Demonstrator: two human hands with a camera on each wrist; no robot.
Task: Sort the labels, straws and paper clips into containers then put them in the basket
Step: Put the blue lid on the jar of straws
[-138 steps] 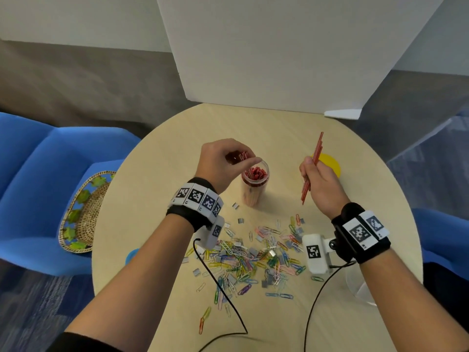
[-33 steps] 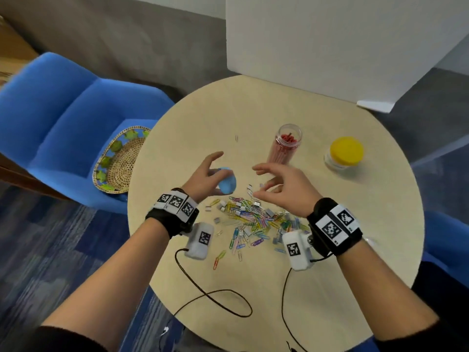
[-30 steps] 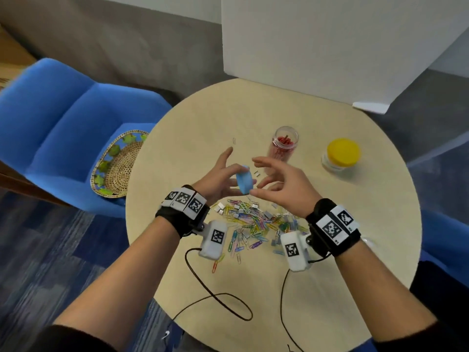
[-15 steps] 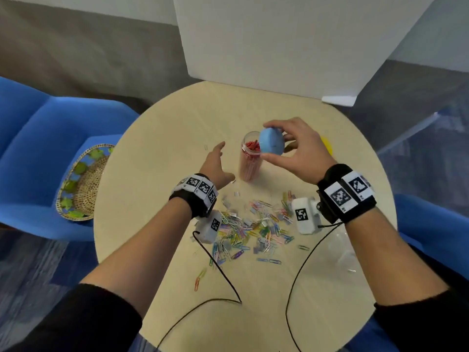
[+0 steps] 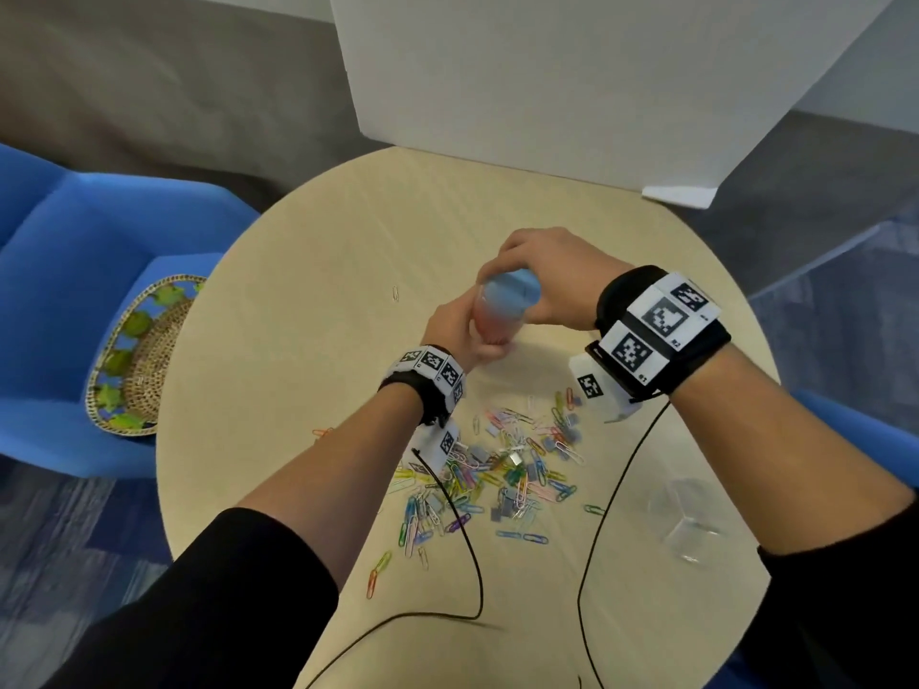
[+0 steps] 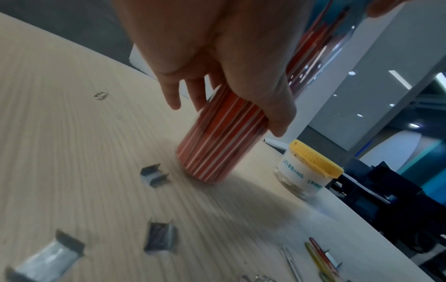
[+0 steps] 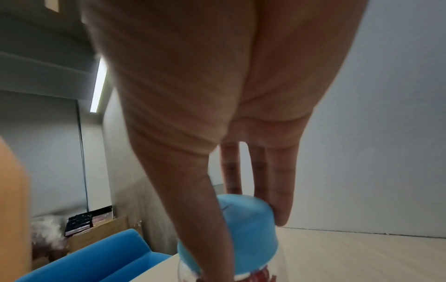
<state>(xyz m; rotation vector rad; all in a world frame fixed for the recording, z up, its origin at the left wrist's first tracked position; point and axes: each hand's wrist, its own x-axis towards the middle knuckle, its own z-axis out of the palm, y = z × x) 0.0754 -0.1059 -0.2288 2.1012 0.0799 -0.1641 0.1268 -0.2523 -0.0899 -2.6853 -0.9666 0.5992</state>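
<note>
The right hand (image 5: 547,276) pinches the blue lid (image 5: 512,293) directly on top of the upright straw jar (image 6: 217,148), which the left hand (image 5: 460,330) grips from 8 o'clock.

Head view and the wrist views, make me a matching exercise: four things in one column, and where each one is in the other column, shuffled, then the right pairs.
Things:
1. blue lid
2. straw jar
3. woven basket
4. yellow-lidded jar

Places:
A. on the blue chair
B. in the left hand's grip, base on the table
C. standing alone on the table, untouched
D. on top of the jar, under the right hand's fingers

Pairs: 1-D, 2-B, 3-A, 4-C
</note>
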